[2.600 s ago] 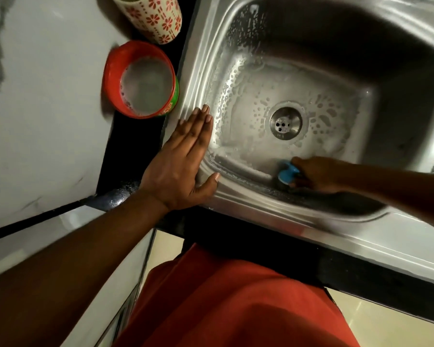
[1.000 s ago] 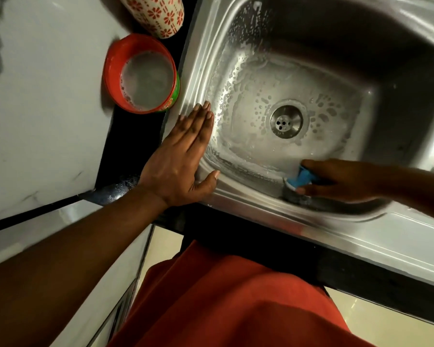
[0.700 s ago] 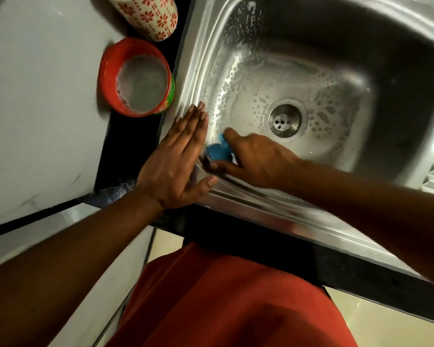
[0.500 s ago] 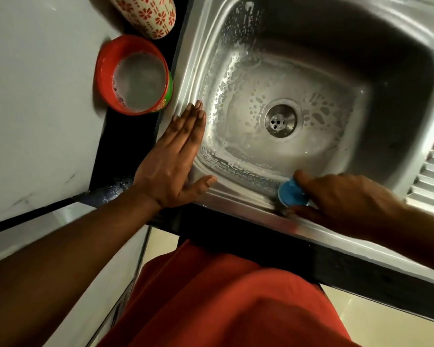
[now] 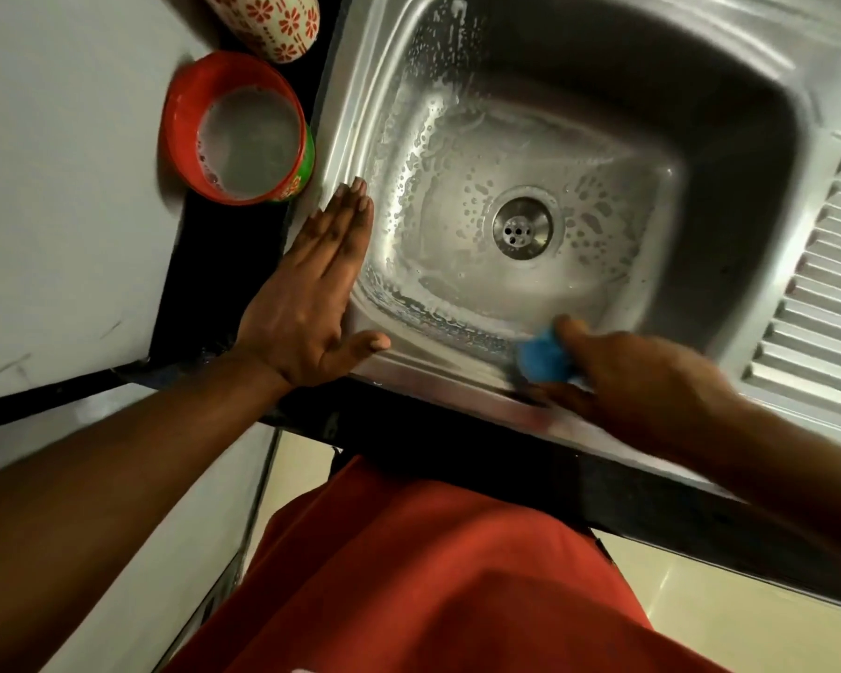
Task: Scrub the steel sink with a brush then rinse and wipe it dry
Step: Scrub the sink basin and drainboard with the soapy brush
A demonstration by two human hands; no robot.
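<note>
The steel sink fills the upper right, its basin wet with soap suds around the round drain. My right hand grips a blue brush against the sink's near wall and rim, right of the middle; the bristles are hidden. My left hand lies flat with straight fingers on the sink's left rim, thumb spread along the near corner.
A red bowl of soapy water stands on the black counter strip left of the sink. Behind it is a flower-patterned cup. A ribbed drainboard lies at the right. White wall at left; red garment below.
My right hand swept the brush along the near wall to the left corner, then back right, and now sits slightly higher on the rim. My left hand stayed on the left rim.
</note>
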